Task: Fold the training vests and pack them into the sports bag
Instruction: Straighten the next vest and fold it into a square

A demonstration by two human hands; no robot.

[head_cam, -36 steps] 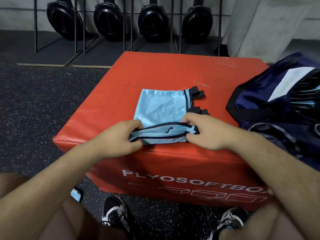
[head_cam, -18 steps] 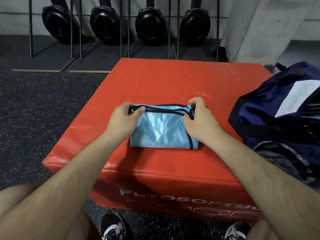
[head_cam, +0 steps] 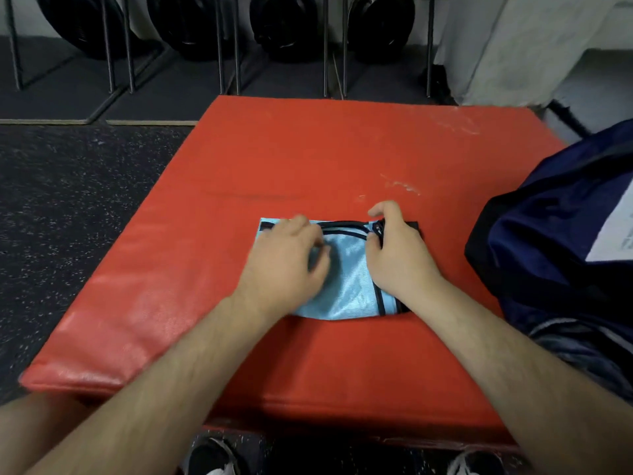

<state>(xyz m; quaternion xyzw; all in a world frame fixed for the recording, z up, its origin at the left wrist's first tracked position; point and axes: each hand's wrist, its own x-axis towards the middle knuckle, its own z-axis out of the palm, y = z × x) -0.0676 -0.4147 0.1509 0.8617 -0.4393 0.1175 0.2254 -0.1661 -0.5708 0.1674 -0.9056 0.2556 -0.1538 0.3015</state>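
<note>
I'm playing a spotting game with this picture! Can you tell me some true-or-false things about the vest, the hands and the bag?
1. The blue vest lies folded on the red box. True.
2. The vest is packed inside the sports bag. False: it lies on the box, and the navy sports bag sits to its right.
3. Both hands touch the vest. True: the left hand rests on its left part and the right hand is at its far right corner.
4. The vest has yellow trim. False: the trim is black.
5. Black weight plates stand in a rack behind the box. True.
</note>
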